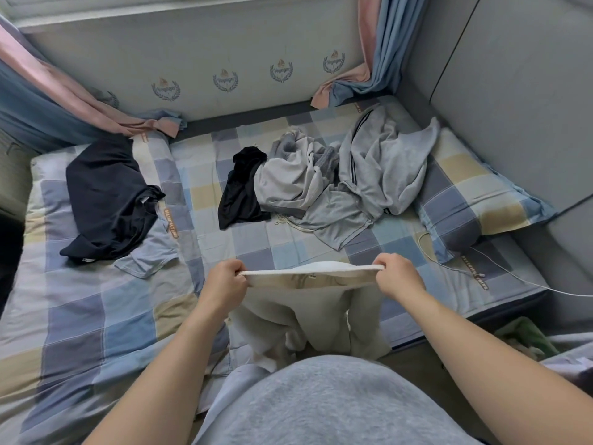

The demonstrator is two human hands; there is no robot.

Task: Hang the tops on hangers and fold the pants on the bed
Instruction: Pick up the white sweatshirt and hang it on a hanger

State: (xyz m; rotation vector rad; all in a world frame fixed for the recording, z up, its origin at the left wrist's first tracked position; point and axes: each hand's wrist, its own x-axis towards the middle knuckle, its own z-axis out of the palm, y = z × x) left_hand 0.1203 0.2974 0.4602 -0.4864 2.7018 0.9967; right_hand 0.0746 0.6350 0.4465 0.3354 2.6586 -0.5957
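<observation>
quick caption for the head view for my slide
Both hands, left hand and right hand, hold cream pants by the waistband above the checked bed.

The bed [256, 248], under a checked sheet [80, 319] of blue, grey and yellow squares, carried 3 lots of clothing. A dark navy garment [106, 200] lay crumpled at 10 o'clock, over a pale blue cloth [146, 260]. Near the centre a black garment [240, 187] touched a heap of grey clothes [378, 168] spreading toward 1 o'clock. A checked pillow [481, 200] sat at 3 o'clock, a white cable [449, 265] just beside it.
</observation>
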